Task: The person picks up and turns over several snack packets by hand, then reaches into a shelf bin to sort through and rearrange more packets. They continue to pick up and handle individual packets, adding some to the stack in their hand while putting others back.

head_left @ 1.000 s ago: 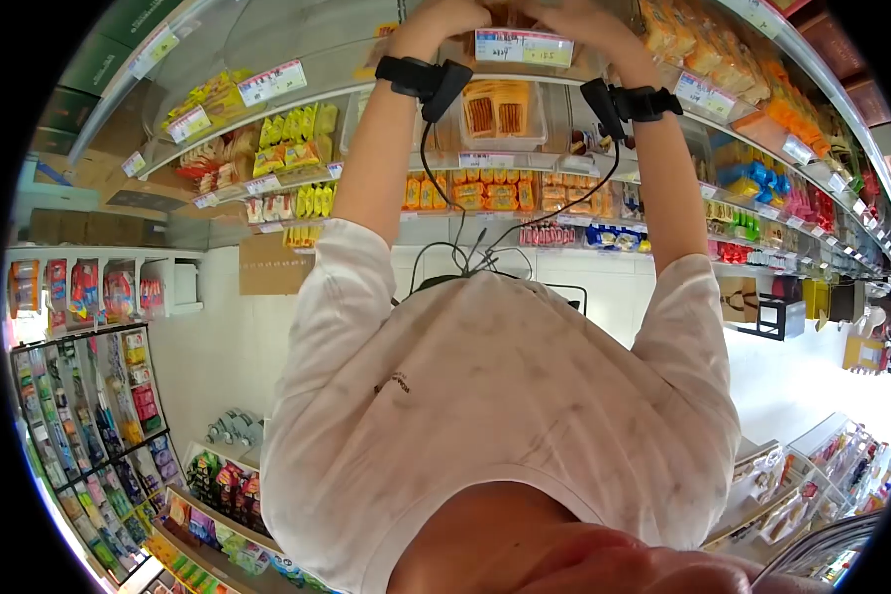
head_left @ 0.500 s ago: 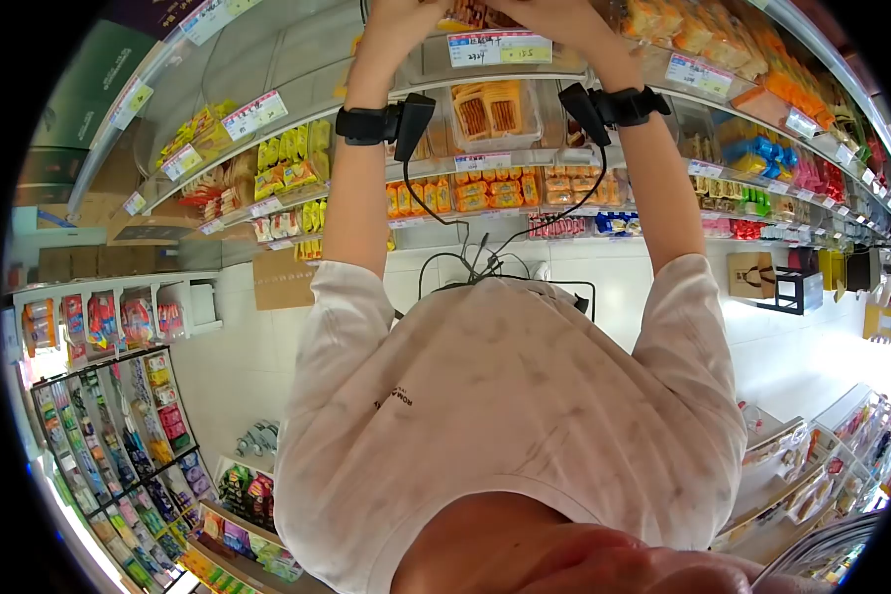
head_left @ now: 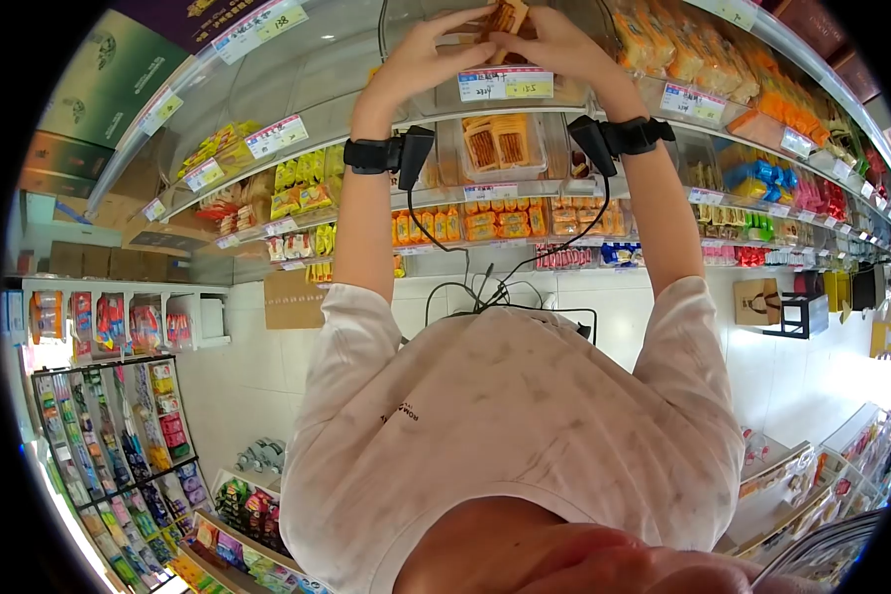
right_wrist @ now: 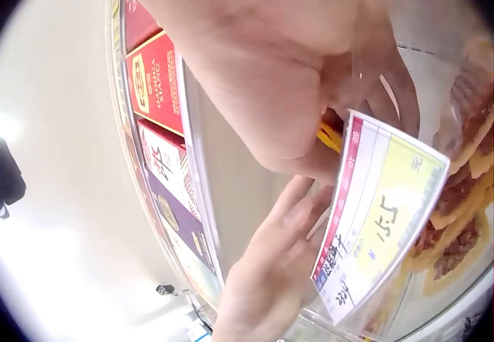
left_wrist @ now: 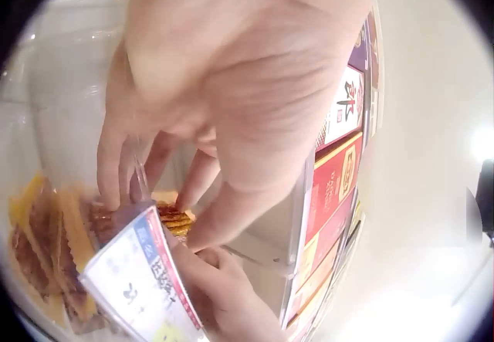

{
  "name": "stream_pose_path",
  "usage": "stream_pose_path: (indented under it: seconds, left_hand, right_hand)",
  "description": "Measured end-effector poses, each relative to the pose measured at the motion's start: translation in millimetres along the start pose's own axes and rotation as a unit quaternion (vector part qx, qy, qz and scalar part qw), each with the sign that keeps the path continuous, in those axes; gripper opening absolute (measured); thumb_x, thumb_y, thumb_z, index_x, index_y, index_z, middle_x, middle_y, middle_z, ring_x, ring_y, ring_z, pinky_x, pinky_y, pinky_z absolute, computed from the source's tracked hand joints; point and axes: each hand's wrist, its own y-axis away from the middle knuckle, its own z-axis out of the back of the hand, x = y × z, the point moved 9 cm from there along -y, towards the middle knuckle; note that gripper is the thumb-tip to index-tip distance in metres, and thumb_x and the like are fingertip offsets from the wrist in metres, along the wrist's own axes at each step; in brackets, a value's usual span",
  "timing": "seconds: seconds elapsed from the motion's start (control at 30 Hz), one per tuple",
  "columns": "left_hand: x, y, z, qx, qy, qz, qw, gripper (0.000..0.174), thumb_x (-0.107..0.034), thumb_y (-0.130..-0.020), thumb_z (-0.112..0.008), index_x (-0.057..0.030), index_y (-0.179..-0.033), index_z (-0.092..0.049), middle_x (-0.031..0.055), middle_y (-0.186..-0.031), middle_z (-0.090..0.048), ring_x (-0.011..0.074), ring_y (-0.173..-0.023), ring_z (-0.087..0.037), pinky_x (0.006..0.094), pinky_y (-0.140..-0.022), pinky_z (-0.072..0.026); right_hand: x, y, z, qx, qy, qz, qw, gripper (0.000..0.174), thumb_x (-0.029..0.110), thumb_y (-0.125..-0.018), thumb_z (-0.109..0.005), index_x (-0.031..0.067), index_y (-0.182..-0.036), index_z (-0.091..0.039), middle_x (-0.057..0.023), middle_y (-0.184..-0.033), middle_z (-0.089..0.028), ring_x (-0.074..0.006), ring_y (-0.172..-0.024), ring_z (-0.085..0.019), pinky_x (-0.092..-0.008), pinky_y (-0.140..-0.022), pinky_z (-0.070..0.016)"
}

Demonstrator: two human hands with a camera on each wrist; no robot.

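Note:
Both hands meet at the clear bin behind a price card (head_left: pixel 506 84) on the upper shelf. A flat brown snack packet (head_left: pixel 506 30) with yellowish edges stands tilted between them. My left hand (head_left: pixel 424 59) has its thumb and fingertips about the brown ridged packet (left_wrist: pixel 171 217), seen in the left wrist view. From the other side my right hand (head_left: pixel 562 48) pinches it with thumb and curled fingers; only a yellow sliver of packet (right_wrist: pixel 329 136) shows in the right wrist view. More brown packets (left_wrist: pixel 46 249) lie in the bin beside the fingers.
Below is a clear tub of similar packets (head_left: pixel 495 142), above rows of orange packs (head_left: pixel 495 223). Yellow bags (head_left: pixel 302 188) sit left, orange-wrapped bread (head_left: pixel 678 49) right. Red boxes (right_wrist: pixel 154 79) stand past the bin. Cables (head_left: pixel 485 292) hang from both wrist cameras.
Hands and bin come lower into the head view, so the fingers now show. The brown packet has come up between both hands and is tilted.

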Motion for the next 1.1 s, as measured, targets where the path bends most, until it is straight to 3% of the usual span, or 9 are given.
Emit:
stream_pose_path:
  seconds: [0.07,0.17,0.27,0.37,0.57,0.67,0.77,0.97,1.1]
  left_hand:
    - [15,4,6,-0.051,0.068,0.008,0.996,0.057,-0.009,-0.098,-0.065,0.0000,-0.149,-0.042,0.0114,-0.133,-0.060,0.0173,-0.114,-0.061,0.0307,-0.097,-0.0505]
    - [43,-8,31,-0.217,-0.102,-0.050,0.970,0.041,-0.032,-0.087,-0.073,0.0037,-0.108,-0.074,0.0174,-0.102,-0.075,0.0260,-0.093,-0.071,0.0343,-0.082,-0.0551]
    - [45,-11,22,-0.100,-0.113,0.018,0.988,0.036,-0.021,-0.090,-0.074,0.0055,-0.114,-0.072,0.0138,-0.101,-0.075,0.0206,-0.095,-0.070,0.0315,-0.083,-0.0552]
    - [61,-14,26,-0.087,-0.097,0.010,0.991,0.035,-0.023,-0.094,-0.071,0.0046,-0.115,-0.070,0.0087,-0.104,-0.073,0.0149,-0.095,-0.067,0.0293,-0.085,-0.0517]
    - [47,-8,24,-0.113,-0.116,0.057,0.985,0.038,-0.026,-0.096,-0.070,0.0033,-0.120,-0.070,0.0075,-0.104,-0.072,0.0136,-0.093,-0.065,0.0278,-0.084,-0.0499]
    - [49,-9,24,-0.116,-0.087,0.028,0.989,0.040,-0.030,-0.096,-0.070,0.0046,-0.116,-0.071,0.0121,-0.098,-0.074,0.0149,-0.087,-0.066,0.0283,-0.076,-0.0506]
    - [49,-8,27,-0.133,-0.057,-0.004,0.989,0.040,-0.031,-0.098,-0.067,0.0045,-0.117,-0.069,0.0120,-0.097,-0.074,0.0151,-0.085,-0.065,0.0297,-0.077,-0.0503]
    - [57,-8,33,-0.157,-0.102,0.034,0.982,0.033,-0.024,-0.101,-0.058,0.0057,-0.113,-0.066,0.0159,-0.096,-0.073,0.0208,-0.084,-0.066,0.0343,-0.079,-0.0507]
    - [72,-14,40,-0.159,-0.138,0.048,0.976,0.031,-0.022,-0.102,-0.058,0.0047,-0.115,-0.064,0.0153,-0.100,-0.073,0.0201,-0.087,-0.066,0.0331,-0.080,-0.0503]
  right_hand:
    - [-7,-1,5,-0.024,-0.024,0.019,0.999,0.032,0.013,-0.099,-0.063,-0.0040,-0.126,-0.059,-0.0075,-0.110,-0.069,-0.0154,-0.098,-0.061,-0.0309,-0.087,-0.0511]
    - [-10,0,5,-0.018,-0.042,0.022,0.999,0.038,0.012,-0.099,-0.062,-0.0036,-0.133,-0.054,-0.0065,-0.115,-0.068,-0.0161,-0.102,-0.061,-0.0302,-0.090,-0.0507]
    - [-14,5,13,-0.067,-0.008,0.037,0.997,0.042,0.013,-0.098,-0.065,-0.0027,-0.135,-0.052,-0.0065,-0.117,-0.067,-0.0150,-0.104,-0.060,-0.0291,-0.091,-0.0508]
    - [-8,3,11,-0.033,-0.031,-0.068,0.997,0.042,0.014,-0.097,-0.067,-0.0016,-0.134,-0.054,-0.0071,-0.115,-0.068,-0.0136,-0.103,-0.062,-0.0288,-0.089,-0.0528]
    - [-19,2,25,-0.100,-0.026,0.013,0.995,0.040,0.011,-0.097,-0.068,-0.0031,-0.133,-0.056,-0.0072,-0.110,-0.069,-0.0126,-0.095,-0.065,-0.0292,-0.080,-0.0562]
    - [-3,6,16,-0.078,-0.168,-0.047,0.982,0.040,0.004,-0.096,-0.065,-0.0055,-0.134,-0.055,-0.0072,-0.111,-0.069,-0.0134,-0.096,-0.065,-0.0288,-0.083,-0.0560]
    - [-9,5,21,-0.127,-0.168,-0.042,0.977,0.040,-0.002,-0.096,-0.061,-0.0058,-0.135,-0.054,-0.0070,-0.111,-0.069,-0.0145,-0.097,-0.065,-0.0295,-0.085,-0.0556]
    - [-41,5,41,-0.219,-0.134,-0.011,0.966,0.039,-0.007,-0.092,-0.060,-0.0059,-0.131,-0.057,-0.0102,-0.117,-0.067,-0.0169,-0.106,-0.062,-0.0308,-0.088,-0.0544]
    - [-26,2,32,-0.140,-0.100,0.027,0.985,0.043,-0.006,-0.091,-0.063,-0.0072,-0.132,-0.053,-0.0109,-0.119,-0.066,-0.0169,-0.108,-0.061,-0.0306,-0.089,-0.0538]
